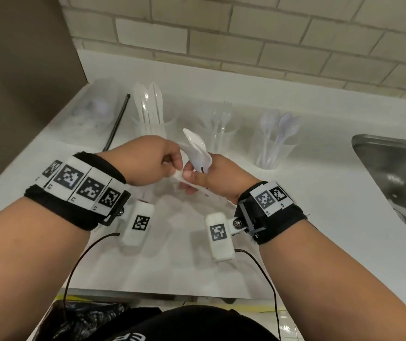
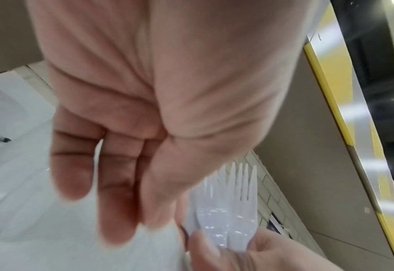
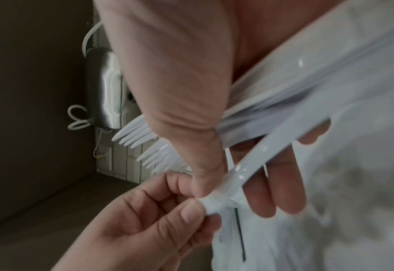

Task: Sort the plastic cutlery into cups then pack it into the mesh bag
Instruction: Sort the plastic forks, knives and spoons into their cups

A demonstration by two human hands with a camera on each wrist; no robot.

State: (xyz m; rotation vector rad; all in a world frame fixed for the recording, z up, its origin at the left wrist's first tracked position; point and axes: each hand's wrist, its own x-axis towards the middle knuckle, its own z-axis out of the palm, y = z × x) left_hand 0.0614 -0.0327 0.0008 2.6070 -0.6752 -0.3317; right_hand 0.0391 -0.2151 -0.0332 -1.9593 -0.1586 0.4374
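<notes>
My right hand [image 1: 198, 174] grips a bundle of white plastic forks [image 1: 197, 148] above the counter; their tines [image 3: 145, 144] stick out past the thumb in the right wrist view. My left hand [image 1: 172, 166] pinches the handle end of one white cutlery piece [image 3: 216, 201] from that bundle between thumb and forefinger. In the left wrist view the forks [image 2: 230, 207] stand upright beyond my left palm. Three clear cups stand behind: one with knives [image 1: 150, 119], one with forks [image 1: 221, 134], one with spoons [image 1: 274, 143]. The pale mesh bag [image 1: 91, 112] lies at the far left.
A black zip edge [image 1: 117, 121] runs along the bag's right side. A steel sink [image 1: 393, 173] opens at the right. The white counter [image 1: 172, 267] ends at a tiled wall behind and a brown panel on the left. A dark bag [image 1: 84, 318] sits below the counter's front edge.
</notes>
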